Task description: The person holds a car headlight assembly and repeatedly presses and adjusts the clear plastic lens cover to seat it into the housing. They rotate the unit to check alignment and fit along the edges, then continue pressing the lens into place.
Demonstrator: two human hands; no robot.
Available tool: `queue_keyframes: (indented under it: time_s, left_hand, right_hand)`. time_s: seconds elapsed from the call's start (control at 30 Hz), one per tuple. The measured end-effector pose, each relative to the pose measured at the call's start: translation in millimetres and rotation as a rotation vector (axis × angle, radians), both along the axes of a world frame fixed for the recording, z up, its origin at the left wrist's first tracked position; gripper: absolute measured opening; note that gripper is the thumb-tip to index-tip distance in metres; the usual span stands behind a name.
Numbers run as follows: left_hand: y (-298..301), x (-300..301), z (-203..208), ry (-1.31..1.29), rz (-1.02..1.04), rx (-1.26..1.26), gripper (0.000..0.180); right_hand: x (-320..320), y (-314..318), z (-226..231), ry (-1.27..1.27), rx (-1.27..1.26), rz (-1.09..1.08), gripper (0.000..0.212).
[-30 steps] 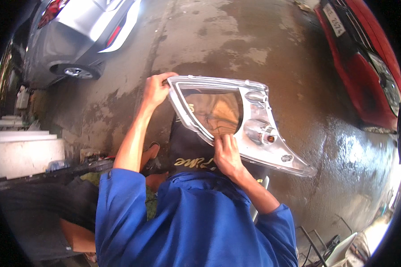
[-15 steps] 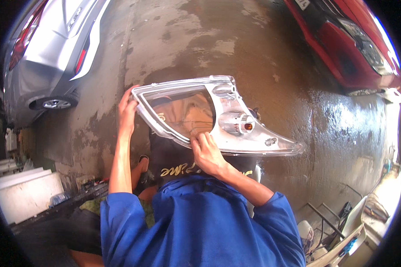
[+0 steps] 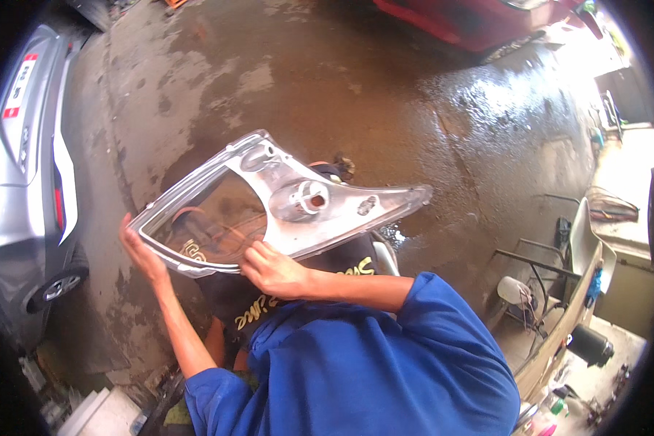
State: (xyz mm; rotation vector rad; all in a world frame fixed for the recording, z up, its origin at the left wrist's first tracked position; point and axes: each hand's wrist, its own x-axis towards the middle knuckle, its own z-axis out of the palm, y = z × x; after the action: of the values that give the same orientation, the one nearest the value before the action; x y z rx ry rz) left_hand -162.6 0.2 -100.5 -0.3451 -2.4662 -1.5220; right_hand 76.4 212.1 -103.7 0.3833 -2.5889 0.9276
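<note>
- Head view looking straight down: the headlight housing (image 3: 283, 200) is held up in front of the person, above the wet concrete floor (image 3: 385, 94), not resting on any surface.
- Left hand (image 3: 142, 254) is curled round the housing's left corner, fingers wrapped under the rim. Right hand (image 3: 272, 270) grips the lower edge near the middle, thumb on top. Both are closed firmly on the housing.
- What changed: compared with a second ago the housing has swung round. Its long pointed end now sticks out to the right of the right hand and sits lower and flatter, where before it slanted down more steeply. The clear lens part stays at the left end, by the left hand.
- The round bulb socket (image 3: 305, 200) now faces up, just right of the lens opening, so the reflector side is easier to see.
- The grip itself looks the same across the frames, left on the corner, right on the lower edge. My read is it's being turned over for a look rather than set down.
- Around the housing: a silver car (image 3: 29, 211) is well off to its left, a red car (image 3: 472, 22) is far beyond it at the top, and a cluttered metal rack (image 3: 559, 291) sits to its right.
- A person in a dark printed shirt (image 3: 298, 291) is directly beneath the housing, partly hidden.
</note>
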Motion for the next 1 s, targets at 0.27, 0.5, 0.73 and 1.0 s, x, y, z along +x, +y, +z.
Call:
queue_keyframes:
  time_s: [0.27,0.5,0.73,1.0]
  left_hand:
    - [10.1,-1.8,18.4,-0.009,0.059,-0.085,0.043]
    - [13.2,-3.3,14.4,-0.048,0.088,0.026,0.041]
    - [9.1,-2.1,17.8,-0.002,0.066,-0.050,0.041]
    - [25.1,6.4,29.3,-0.043,0.136,-0.039,0.044]
  right_hand:
    - [-0.8,-2.8,-3.8,0.021,-0.007,-0.045,0.029]
    - [-0.2,-5.6,-5.0,0.017,0.010,-0.057,0.029]
    - [-0.7,-7.4,-8.2,-0.009,-0.004,-0.048,0.028]
    - [-1.0,-2.3,-7.5,0.038,0.039,-0.036,0.027]
